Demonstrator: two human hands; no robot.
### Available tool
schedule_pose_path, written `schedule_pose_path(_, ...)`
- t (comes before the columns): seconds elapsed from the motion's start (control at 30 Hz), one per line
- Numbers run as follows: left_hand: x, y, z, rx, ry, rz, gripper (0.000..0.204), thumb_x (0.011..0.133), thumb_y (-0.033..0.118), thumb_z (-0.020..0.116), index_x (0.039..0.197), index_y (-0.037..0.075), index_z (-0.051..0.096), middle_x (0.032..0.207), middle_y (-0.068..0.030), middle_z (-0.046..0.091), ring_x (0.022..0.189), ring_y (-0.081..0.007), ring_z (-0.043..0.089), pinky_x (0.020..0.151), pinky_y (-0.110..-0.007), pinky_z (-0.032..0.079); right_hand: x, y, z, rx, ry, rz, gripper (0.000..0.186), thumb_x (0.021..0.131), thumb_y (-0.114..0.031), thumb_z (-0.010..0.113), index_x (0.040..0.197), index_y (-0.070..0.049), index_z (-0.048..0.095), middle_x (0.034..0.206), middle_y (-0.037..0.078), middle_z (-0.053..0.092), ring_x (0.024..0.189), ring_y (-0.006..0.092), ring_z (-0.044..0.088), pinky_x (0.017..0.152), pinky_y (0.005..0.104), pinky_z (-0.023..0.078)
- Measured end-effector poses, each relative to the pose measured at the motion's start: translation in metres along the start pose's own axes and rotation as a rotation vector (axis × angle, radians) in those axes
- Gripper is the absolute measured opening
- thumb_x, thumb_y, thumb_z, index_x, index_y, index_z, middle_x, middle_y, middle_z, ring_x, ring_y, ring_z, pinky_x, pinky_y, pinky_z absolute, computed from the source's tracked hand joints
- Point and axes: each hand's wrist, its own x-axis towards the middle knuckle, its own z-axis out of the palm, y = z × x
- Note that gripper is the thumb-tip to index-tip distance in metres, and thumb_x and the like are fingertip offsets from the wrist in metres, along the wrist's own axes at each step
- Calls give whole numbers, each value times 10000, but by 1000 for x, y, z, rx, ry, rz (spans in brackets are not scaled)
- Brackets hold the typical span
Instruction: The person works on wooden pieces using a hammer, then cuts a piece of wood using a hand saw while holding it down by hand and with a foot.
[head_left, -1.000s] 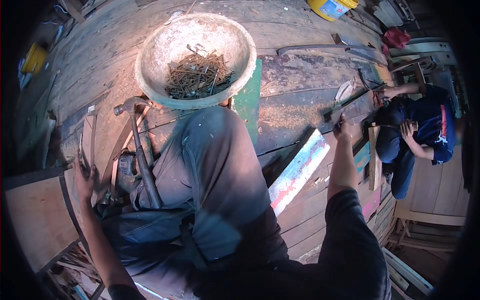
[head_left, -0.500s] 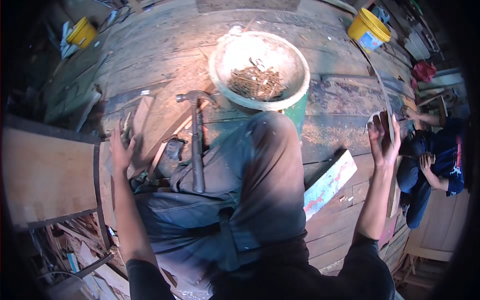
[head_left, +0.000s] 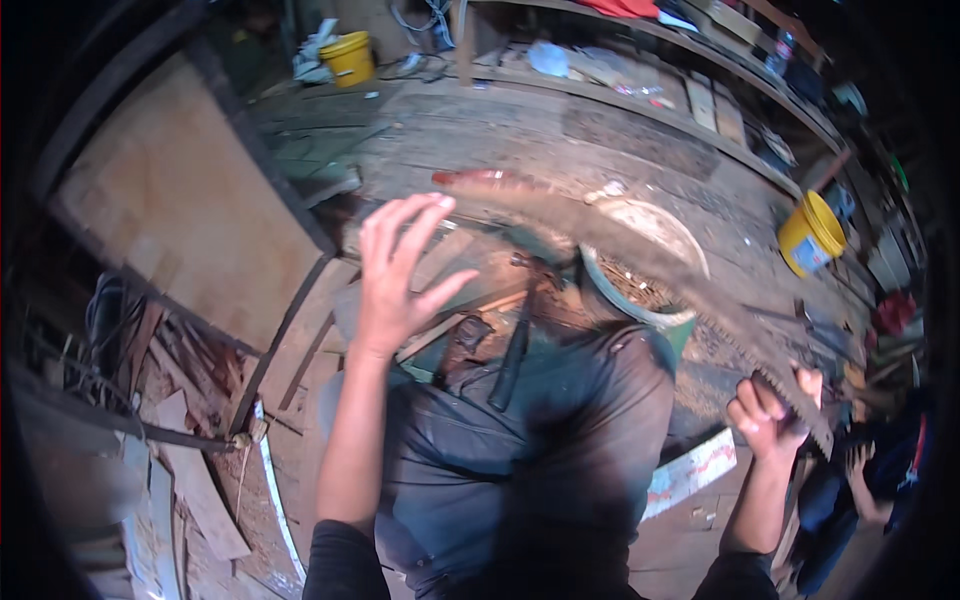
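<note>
Two hands are raised above the lap. The right hand [head_left: 768,412] is clenched around the toothed end of a hand saw [head_left: 640,262]; half a second ago it held that end low at the right, and now the saw lies across the view, blurred with motion, its reddish handle [head_left: 480,180] far and left. The left hand [head_left: 398,272] has lifted off the boards at the left — fingers spread, palm released, gripping nothing, just near the handle but apart from it.

Judged from this, the saw is being turned handle-first toward the free hand; a re-grip at the handle appears to be the step in hand.

Surroundings:
- A pale bowl [head_left: 650,262] of nails sits on the plank floor beyond the knee, partly behind the blade.
- A hammer [head_left: 512,350] rests on the lap, head far, shaft near.
- One yellow bucket [head_left: 348,58] stands far left, another [head_left: 812,234] at the right.
- A plywood sheet [head_left: 190,210] lies at the left.
- Another person's hand [head_left: 856,462] shows at the lower right, close under the toothed end — the main thing in the saw's path.
</note>
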Motion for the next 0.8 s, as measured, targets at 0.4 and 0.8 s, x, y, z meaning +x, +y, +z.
schedule_pose_path(0.4, -49, 16, -7, -128, -66, -8, 445, 703, 14, 808, 1133, 52, 700, 844, -78, 692, 741, -236, 634, 673, -350, 498, 23, 36, 15, -203, 12, 244, 409, 915, -429, 437, 738, -65, 498, 514, -25, 330, 510, 146, 322, 527, 336, 308)
schedule_pose_path(0.8, -72, -10, 46, -620, -753, -517, 385, 845, 33, 652, 1228, 75, 641, 906, -78, 723, 845, -215, 697, 823, -336, 537, 53, 79, -27, 100, 235, 114, 584, 1011, -625, 271, 783, -119, 454, 580, -24, 297, 528, 116, 285, 521, 280, 260)
